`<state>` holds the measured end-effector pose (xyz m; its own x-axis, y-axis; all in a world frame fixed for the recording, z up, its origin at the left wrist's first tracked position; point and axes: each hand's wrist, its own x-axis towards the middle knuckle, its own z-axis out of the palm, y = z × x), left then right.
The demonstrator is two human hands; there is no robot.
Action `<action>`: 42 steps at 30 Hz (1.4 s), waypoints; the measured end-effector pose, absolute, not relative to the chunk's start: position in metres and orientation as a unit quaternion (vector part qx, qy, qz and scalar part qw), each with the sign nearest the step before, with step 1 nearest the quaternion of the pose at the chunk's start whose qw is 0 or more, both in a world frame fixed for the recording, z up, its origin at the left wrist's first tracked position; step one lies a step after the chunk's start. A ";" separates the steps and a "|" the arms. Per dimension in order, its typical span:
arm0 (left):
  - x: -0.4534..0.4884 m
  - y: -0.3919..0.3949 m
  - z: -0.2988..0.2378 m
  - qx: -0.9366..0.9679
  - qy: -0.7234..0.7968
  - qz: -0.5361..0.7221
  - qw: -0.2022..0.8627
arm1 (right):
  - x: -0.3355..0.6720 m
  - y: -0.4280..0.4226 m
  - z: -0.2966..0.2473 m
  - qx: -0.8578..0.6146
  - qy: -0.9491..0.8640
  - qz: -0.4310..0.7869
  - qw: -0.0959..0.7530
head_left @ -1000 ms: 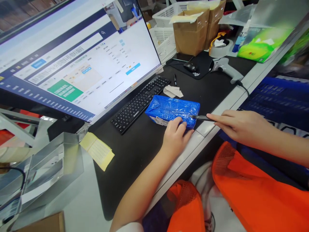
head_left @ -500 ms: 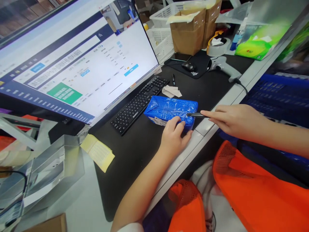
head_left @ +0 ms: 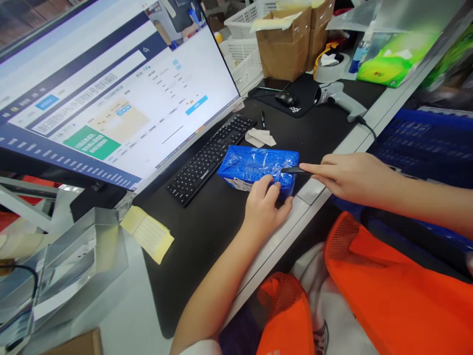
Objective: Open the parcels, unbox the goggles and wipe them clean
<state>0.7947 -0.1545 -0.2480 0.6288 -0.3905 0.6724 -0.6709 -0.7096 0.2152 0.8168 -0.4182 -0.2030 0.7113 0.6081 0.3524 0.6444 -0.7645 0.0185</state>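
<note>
A blue plastic-wrapped parcel (head_left: pixel 254 165) lies on the black desk mat (head_left: pixel 207 222) in front of the keyboard. My left hand (head_left: pixel 264 209) rests on its near edge, fingers curled against the wrap. My right hand (head_left: pixel 349 175) is closed on a thin dark blade (head_left: pixel 295 170). The blade's tip touches the parcel's right end, just above my left fingers.
A large monitor (head_left: pixel 111 93) and black keyboard (head_left: pixel 209 158) stand at the left. Folded paper (head_left: pixel 260 138), a pen, a mouse (head_left: pixel 286 98), a barcode scanner (head_left: pixel 338 98), cardboard boxes (head_left: pixel 284 44) and white baskets fill the back. Yellow labels (head_left: pixel 148 234) lie at the mat's left edge.
The blade's tip has moved left along the parcel's right end. My left hand stays on the near edge. The view has shifted slightly.
</note>
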 end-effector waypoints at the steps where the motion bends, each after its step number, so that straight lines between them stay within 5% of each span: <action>1: 0.795 -0.155 -0.248 0.872 -0.303 0.309 0.229 | 0.818 -0.417 -0.203 -0.924 -0.341 -0.166 0.054; 42: 0.794 -0.155 -0.244 0.872 -0.298 0.329 0.208 | 0.840 -0.435 -0.212 -0.904 -0.365 -0.203 0.094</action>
